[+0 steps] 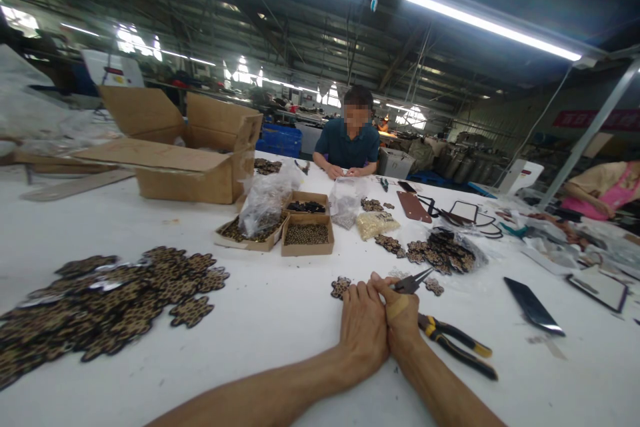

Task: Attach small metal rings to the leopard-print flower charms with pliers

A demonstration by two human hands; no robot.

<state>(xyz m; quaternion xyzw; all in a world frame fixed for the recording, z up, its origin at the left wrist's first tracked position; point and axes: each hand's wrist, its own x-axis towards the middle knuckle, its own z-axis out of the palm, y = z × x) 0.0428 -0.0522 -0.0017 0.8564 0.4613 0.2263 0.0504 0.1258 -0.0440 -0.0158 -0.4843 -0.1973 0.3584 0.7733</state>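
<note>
Left hand (364, 328) and right hand (404, 313) meet at their inner edges, fingers curled close; whether anything is pinched inside cannot be told. At 10 o'clock, a leopard-patterned piece (341, 287) lies just beside the left fingers. At 1 to 2 o'clock, a slender metal nose (411, 281), its tips spread, shows past the right hand. Black-and-yellow handles (459, 345) extend toward 4 o'clock; whether they join that nose is apparently hidden by the hand. A small patterned piece (434, 287) lies at 2 o'clock. Farther out: heaped pieces (145, 293) at 9, stud tray (307, 235) at 11, seated person (349, 143) at 12.
</note>
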